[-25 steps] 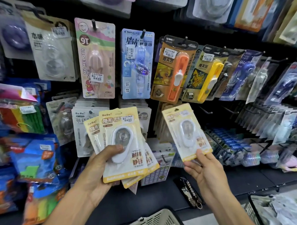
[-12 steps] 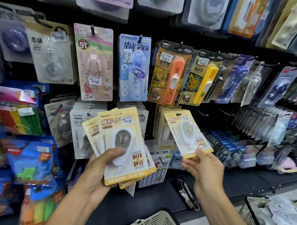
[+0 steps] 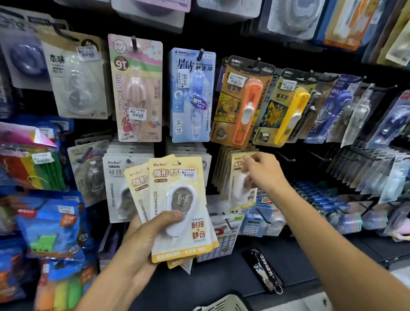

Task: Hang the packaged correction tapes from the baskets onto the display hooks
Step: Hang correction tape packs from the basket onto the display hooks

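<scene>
Right hand [image 3: 262, 172] is pinching the top of one yellow correction tape pack [image 3: 242, 183] against the packs hanging on the display wall (hook itself hidden). Left hand [image 3: 146, 242] is gripping a fanned stack of yellow packs [image 3: 181, 201], thumb across the front. White basket [image 3: 223, 309] is sitting below.

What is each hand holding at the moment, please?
Left hand: grips a fan of yellow packs.
Right hand: pinches one yellow pack at the hook.
</scene>
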`<state>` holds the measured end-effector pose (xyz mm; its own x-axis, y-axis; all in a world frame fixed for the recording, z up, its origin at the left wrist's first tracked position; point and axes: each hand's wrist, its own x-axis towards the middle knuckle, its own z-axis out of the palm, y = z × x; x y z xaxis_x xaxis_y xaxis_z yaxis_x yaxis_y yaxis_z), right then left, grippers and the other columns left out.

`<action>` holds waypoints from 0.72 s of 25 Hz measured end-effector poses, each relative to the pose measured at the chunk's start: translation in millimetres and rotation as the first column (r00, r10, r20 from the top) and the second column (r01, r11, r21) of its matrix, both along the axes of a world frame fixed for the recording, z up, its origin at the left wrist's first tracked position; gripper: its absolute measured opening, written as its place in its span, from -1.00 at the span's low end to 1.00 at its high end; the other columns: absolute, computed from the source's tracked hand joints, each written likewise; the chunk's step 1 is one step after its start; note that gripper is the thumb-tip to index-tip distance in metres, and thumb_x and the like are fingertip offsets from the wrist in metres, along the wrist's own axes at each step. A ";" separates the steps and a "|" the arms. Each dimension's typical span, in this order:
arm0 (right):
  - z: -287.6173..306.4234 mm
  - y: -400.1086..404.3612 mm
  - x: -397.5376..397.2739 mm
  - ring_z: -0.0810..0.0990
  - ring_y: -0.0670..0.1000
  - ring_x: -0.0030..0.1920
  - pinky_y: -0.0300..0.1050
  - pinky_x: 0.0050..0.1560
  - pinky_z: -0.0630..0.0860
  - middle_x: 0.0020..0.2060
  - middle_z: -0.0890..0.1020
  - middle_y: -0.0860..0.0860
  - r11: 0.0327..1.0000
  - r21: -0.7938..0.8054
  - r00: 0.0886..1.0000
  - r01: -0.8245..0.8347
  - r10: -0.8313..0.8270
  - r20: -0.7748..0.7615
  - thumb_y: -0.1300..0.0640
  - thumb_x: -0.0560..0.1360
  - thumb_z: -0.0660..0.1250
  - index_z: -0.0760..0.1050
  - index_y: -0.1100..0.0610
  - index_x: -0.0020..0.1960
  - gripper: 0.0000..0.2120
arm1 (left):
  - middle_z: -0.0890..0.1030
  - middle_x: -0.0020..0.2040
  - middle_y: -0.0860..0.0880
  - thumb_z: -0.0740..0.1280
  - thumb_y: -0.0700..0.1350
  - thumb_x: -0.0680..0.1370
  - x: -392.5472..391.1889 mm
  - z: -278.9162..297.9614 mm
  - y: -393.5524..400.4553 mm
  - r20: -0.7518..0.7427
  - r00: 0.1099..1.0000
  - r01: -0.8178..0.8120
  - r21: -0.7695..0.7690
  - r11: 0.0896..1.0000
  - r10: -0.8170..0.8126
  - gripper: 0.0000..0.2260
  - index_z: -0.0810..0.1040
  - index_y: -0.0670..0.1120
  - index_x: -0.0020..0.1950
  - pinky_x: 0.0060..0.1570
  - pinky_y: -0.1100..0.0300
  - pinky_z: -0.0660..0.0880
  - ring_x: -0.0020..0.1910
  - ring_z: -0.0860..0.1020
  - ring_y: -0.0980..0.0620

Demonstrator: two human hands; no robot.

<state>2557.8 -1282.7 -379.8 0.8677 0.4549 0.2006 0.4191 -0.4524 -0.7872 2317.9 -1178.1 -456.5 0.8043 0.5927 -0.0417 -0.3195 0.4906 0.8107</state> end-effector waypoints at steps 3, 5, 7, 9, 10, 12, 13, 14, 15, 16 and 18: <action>11.6 28.4 23.9 0.59 0.24 -0.21 0.09 -0.25 0.59 -0.19 0.60 0.18 0.962 -0.259 0.988 0.087 -0.050 0.149 0.26 0.57 0.22 0.47 0.28 -0.13 -0.86 | 0.73 0.06 -0.23 0.52 -0.31 0.27 -0.4 0.9 0.6 -0.003 1.000 0.023 0.036 0.999 -0.023 -0.48 0.62 -0.14 0.23 -0.41 -0.01 0.64 -0.11 0.74 -0.23; 10.3 34.2 25.9 0.43 0.09 -0.34 -0.08 -0.43 0.32 -0.31 0.45 0.10 0.920 -0.367 0.976 0.138 -0.064 0.206 0.28 0.55 0.25 0.32 0.20 -0.26 -0.77 | 0.73 0.05 -0.23 0.54 -0.35 0.23 -0.7 1.7 1.7 -0.006 0.999 0.038 0.047 0.998 -0.038 -0.44 0.63 -0.13 0.22 -0.42 -0.02 0.64 -0.12 0.74 -0.25; 6.6 36.5 29.9 0.37 0.07 -0.37 -0.11 -0.44 0.20 -0.35 0.40 0.08 0.934 -0.330 0.975 0.139 -0.071 0.212 0.28 0.55 0.25 0.26 0.17 -0.32 -0.70 | 0.74 0.06 -0.20 0.53 -0.33 0.23 -0.6 0.2 2.8 -0.005 0.999 0.041 0.052 0.998 -0.041 -0.50 0.67 -0.07 0.15 -0.38 -0.06 0.65 -0.08 0.74 -0.25; 1.0 36.0 35.6 0.38 0.13 -0.35 -0.09 -0.42 0.21 -0.36 0.41 0.09 0.965 -0.238 0.978 0.110 -0.063 0.197 0.26 0.57 0.24 0.28 0.18 -0.34 -0.68 | 0.74 0.06 -0.18 0.55 -0.28 0.20 -1.3 0.6 2.4 0.000 0.999 0.050 0.039 0.998 -0.050 -0.54 0.70 -0.01 0.07 -0.34 -0.08 0.66 -0.05 0.73 -0.25; -1.0 36.3 37.0 0.41 0.16 -0.32 -0.08 -0.39 0.24 -0.35 0.44 0.10 0.975 -0.197 0.980 0.103 -0.066 0.187 0.23 0.58 0.25 0.31 0.19 -0.33 -0.69 | 0.74 0.07 -0.18 0.58 -0.28 0.15 -1.2 2.5 3.0 0.000 0.999 0.054 0.035 0.998 -0.054 -0.48 0.69 -0.02 0.09 -0.33 -0.07 0.66 -0.05 0.73 -0.25; -3.4 37.9 37.7 0.46 0.19 -0.29 -0.07 -0.33 0.30 -0.33 0.49 0.12 0.983 -0.162 0.985 0.086 -0.059 0.165 0.19 0.59 0.26 0.37 0.21 -0.29 -0.71 | 0.74 0.08 -0.19 0.61 -0.20 0.07 -1.2 3.5 3.6 -0.007 0.999 0.051 0.043 0.998 -0.051 -0.34 0.65 -0.04 0.17 -0.33 -0.07 0.66 -0.04 0.73 -0.25; -4.9 38.0 37.0 0.47 0.20 -0.29 -0.06 -0.32 0.31 -0.34 0.49 0.12 0.984 -0.159 0.985 0.081 -0.054 0.165 0.19 0.59 0.26 0.38 0.23 -0.29 -0.72 | 0.74 0.07 -0.18 0.61 -0.17 0.05 -0.8 2.9 2.9 -0.004 0.999 0.049 0.046 0.998 -0.049 -0.33 0.65 -0.03 0.16 -0.34 -0.07 0.66 -0.05 0.73 -0.25; -7.9 37.7 36.4 0.47 0.19 -0.30 -0.05 -0.32 0.30 -0.36 0.49 0.13 0.985 -0.153 0.985 0.076 -0.050 0.167 0.20 0.59 0.26 0.38 0.25 -0.29 -0.71 | 0.74 0.07 -0.17 0.61 -0.16 0.04 -0.5 2.7 1.8 -0.003 0.999 0.044 0.048 0.998 -0.044 -0.36 0.66 -0.01 0.13 -0.35 -0.08 0.66 -0.05 0.73 -0.24; -11.4 37.4 36.2 0.46 0.18 -0.31 -0.05 -0.32 0.29 -0.37 0.48 0.14 0.989 -0.132 0.986 0.064 -0.043 0.162 0.20 0.60 0.25 0.40 0.30 -0.28 -0.70 | 0.74 0.07 -0.16 0.61 -0.16 0.04 -0.1 2.9 1.3 0.000 0.999 0.043 0.048 0.998 -0.043 -0.39 0.68 0.00 0.10 -0.36 -0.07 0.65 -0.06 0.74 -0.24; -13.5 37.0 36.3 0.45 0.15 -0.32 -0.06 -0.31 0.29 -0.36 0.49 0.16 0.994 -0.098 0.990 0.042 -0.028 0.140 0.20 0.61 0.24 0.44 0.36 -0.25 -0.68 | 0.74 0.07 -0.17 0.61 -0.15 0.05 0.7 3.0 1.4 -0.002 0.999 0.045 0.051 0.998 -0.045 -0.43 0.70 0.00 0.06 -0.37 -0.05 0.65 -0.06 0.74 -0.24; -14.8 36.4 37.2 0.47 0.13 -0.33 -0.05 -0.28 0.36 -0.33 0.53 0.20 0.999 -0.031 0.996 -0.014 0.016 0.087 0.21 0.64 0.22 0.52 0.46 -0.14 -0.67 | 0.74 0.07 -0.17 0.62 -0.14 0.07 1.5 1.6 0.2 -0.018 0.998 0.053 0.073 0.996 -0.052 -0.49 0.73 0.02 0.01 -0.40 -0.02 0.64 -0.06 0.73 -0.25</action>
<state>2595.0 -1246.4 -394.6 0.8405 0.4749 0.2609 0.4926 -0.4690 -0.7331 2319.4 -1177.9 -454.9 0.8339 0.5518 -0.0132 -0.2815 0.4457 0.8498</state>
